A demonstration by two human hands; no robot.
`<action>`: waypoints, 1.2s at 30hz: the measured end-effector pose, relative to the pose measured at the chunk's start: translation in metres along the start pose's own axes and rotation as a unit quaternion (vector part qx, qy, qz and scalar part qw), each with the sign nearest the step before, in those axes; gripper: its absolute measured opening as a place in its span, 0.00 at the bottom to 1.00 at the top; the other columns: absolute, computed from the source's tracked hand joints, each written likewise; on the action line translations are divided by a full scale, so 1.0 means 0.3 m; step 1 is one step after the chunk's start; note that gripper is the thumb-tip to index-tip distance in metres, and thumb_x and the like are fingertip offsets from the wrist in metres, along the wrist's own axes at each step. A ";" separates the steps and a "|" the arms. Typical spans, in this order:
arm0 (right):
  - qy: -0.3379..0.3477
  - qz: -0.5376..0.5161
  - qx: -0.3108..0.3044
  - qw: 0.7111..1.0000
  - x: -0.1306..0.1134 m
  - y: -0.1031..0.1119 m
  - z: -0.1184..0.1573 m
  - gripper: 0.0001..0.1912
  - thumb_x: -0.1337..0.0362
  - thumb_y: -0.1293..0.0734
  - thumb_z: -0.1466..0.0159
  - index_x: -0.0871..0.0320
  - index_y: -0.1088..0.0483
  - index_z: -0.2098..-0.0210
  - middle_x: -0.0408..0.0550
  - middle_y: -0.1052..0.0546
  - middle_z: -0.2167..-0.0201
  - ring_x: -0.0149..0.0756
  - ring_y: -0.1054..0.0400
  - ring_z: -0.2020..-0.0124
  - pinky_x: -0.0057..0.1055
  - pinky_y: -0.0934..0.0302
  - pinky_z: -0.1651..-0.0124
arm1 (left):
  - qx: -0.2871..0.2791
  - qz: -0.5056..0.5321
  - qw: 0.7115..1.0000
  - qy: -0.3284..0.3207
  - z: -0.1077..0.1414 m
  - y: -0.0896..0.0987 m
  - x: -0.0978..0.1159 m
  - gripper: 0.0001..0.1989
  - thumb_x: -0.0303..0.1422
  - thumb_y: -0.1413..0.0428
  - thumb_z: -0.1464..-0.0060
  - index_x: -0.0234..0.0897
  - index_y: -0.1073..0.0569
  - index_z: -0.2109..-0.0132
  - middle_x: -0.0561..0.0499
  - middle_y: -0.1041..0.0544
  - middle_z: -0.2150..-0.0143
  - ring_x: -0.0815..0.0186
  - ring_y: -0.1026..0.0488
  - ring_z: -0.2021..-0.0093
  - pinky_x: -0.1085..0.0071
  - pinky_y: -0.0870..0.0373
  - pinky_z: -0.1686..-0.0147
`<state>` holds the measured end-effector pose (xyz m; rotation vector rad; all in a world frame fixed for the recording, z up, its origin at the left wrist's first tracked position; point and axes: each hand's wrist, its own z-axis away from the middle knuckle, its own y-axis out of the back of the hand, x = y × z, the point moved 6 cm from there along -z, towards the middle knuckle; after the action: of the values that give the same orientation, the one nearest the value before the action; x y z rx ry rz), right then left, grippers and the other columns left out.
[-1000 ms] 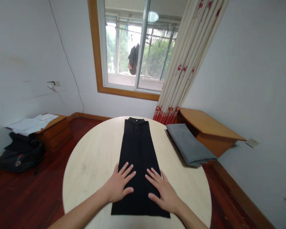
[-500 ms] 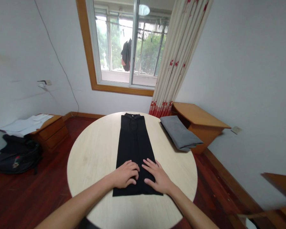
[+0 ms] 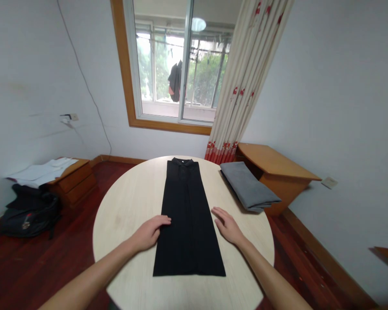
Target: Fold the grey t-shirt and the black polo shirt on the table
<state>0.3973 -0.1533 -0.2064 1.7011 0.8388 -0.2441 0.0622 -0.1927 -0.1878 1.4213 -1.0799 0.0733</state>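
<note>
A black collared shirt [image 3: 188, 224] lies folded into a long, narrow strip on the round table [image 3: 129, 189]. Its collar points to the window, and its hem faces me. Fingers stretched out, my left hand [image 3: 150, 231] rests at the shirt's left edge with the fingertips on the cloth. On the opposite side, my right hand [image 3: 226, 226] is beside the right edge, fingers extended and holding nothing. Whether its fingertips touch the cloth I cannot tell.
A folded grey cloth [image 3: 248, 185] lies at the table's right edge, by a wooden desk [image 3: 274, 161]. Beyond the table hangs a curtain [image 3: 237, 86] beside the window. On the left are a low drawer cabinet [image 3: 76, 183] with papers and a black bag [image 3: 30, 213].
Both hands have moved apart from the middle of the shirt, the left to its left edge and the right to its right side. The camera view has shifted slightly.
</note>
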 end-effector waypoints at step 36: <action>-0.156 -0.398 -0.081 0.900 -0.217 0.083 -0.312 0.18 0.49 0.26 0.47 0.58 0.28 0.70 0.45 0.23 0.71 0.34 0.28 0.69 0.31 0.34 0.65 | 0.123 0.392 0.892 0.189 -0.296 0.299 -0.084 0.19 0.44 0.33 0.56 0.35 0.22 0.61 0.48 0.21 0.67 0.63 0.26 0.66 0.70 0.32 0.65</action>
<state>0.3419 -0.0960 -0.1212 1.0437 1.2325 -0.9487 0.0411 -0.0867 -0.1178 1.0356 -1.2741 1.0594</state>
